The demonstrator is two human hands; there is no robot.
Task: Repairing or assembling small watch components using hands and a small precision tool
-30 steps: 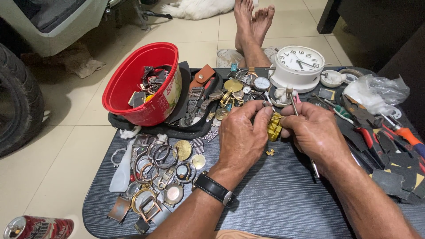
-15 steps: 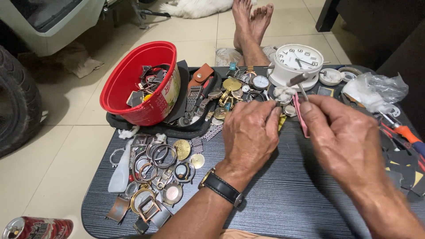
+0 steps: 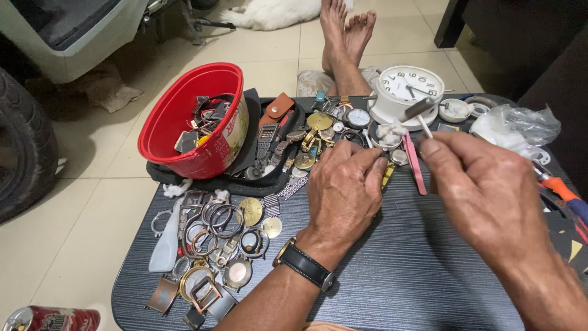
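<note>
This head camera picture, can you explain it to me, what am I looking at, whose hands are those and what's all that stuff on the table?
The picture comes from a camera worn on a person's head, looking down at their own two bare hands over a low dark table. There is no machine here.

The left hand, with a black-strapped wristwatch on its wrist, rests on the table over a small yellow part. The right hand pinches a thin white stick and a pink strip-like tool.

On the table lie watch cases and rings, loose watch faces, a red tub of parts on a black tray, a white alarm clock, a clear plastic bag and an orange-handled tool. Beyond the table, bare feet rest on the tiled floor.
</note>
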